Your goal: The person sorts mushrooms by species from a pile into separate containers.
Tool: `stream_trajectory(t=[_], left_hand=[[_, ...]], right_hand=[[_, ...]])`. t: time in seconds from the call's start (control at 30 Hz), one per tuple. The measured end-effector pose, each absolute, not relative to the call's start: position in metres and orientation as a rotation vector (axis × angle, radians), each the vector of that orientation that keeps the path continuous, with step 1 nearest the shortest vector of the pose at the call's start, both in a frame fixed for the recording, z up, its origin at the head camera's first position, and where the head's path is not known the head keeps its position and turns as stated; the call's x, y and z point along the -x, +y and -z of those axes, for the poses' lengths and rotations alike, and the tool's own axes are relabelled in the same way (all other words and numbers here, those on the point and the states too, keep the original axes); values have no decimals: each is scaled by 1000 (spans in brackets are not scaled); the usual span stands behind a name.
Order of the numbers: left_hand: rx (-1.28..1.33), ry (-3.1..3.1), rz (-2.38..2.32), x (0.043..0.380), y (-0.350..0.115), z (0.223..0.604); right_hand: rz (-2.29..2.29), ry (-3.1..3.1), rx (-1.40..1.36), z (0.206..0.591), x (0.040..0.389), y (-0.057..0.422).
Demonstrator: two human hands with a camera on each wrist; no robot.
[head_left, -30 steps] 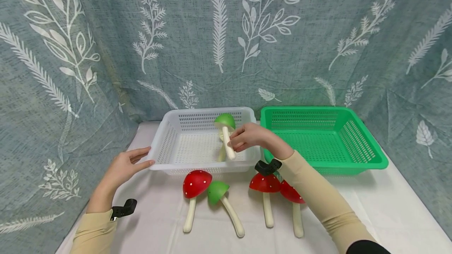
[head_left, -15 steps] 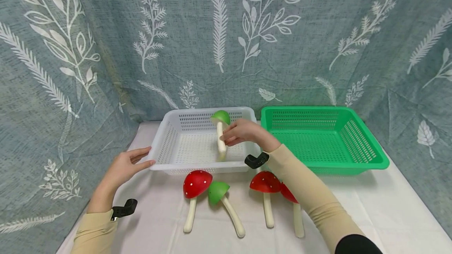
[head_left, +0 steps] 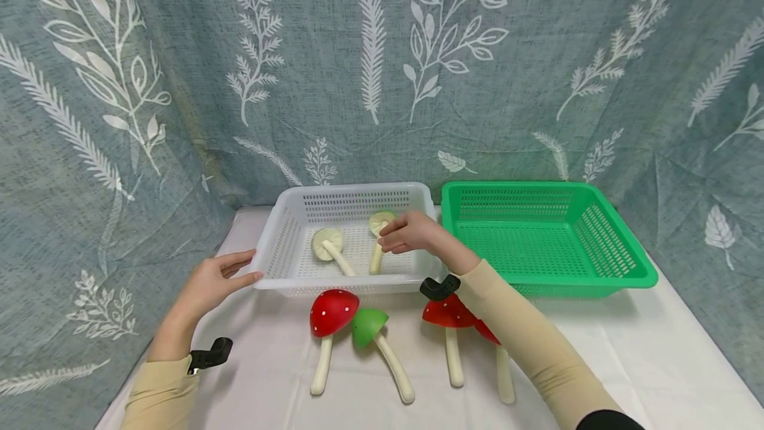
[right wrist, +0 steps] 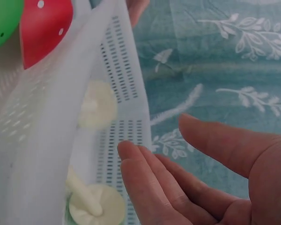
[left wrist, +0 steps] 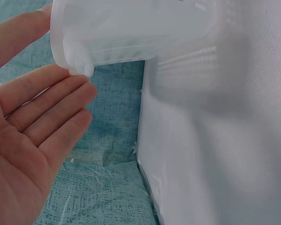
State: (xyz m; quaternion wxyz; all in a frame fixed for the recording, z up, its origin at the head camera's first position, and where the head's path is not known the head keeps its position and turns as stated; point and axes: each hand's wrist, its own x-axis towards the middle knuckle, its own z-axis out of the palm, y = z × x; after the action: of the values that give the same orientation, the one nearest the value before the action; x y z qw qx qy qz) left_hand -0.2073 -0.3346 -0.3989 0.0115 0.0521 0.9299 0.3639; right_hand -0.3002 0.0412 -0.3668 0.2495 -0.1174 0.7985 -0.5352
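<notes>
My left hand [head_left: 209, 285] touches the left end of the white basket [head_left: 346, 282] with straight fingers, the thumb near its front corner. Over the right part of that basket hovers my right hand [head_left: 412, 233]; the right wrist view shows thumb and fingers apart with nothing between them. Inside lie two toy mushrooms with pale undersides up: a left one [head_left: 337, 257] and a right one [head_left: 376, 261] with a green cap edge, partly behind my fingers. In front, on the white cloth, lie a red spotted mushroom [head_left: 333, 314] and a green mushroom [head_left: 369, 329].
A green basket [head_left: 552, 281] stands right of the white one. Two more red mushrooms lie in front of it, a nearer-centre one [head_left: 446, 314] and another one [head_left: 504, 377] partly under my right forearm. A patterned curtain [head_left: 382, 85] hangs behind and at both sides.
The mushroom that my right hand held went down leftward into the white basket and was let go. It lies there on its cap; the hand has drawn back slightly right. My left hand stays put.
</notes>
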Motion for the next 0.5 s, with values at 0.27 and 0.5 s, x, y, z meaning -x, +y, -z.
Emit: stream_trajectory(t=[0.27,0.5], left_hand=[[-153,2916,-1142,205,-333,398],[-149,2911,-1141,206,-333,399]], right_hand=[[1491,2176,365,365,279,56],[1515,2217,387,363,256,65]])
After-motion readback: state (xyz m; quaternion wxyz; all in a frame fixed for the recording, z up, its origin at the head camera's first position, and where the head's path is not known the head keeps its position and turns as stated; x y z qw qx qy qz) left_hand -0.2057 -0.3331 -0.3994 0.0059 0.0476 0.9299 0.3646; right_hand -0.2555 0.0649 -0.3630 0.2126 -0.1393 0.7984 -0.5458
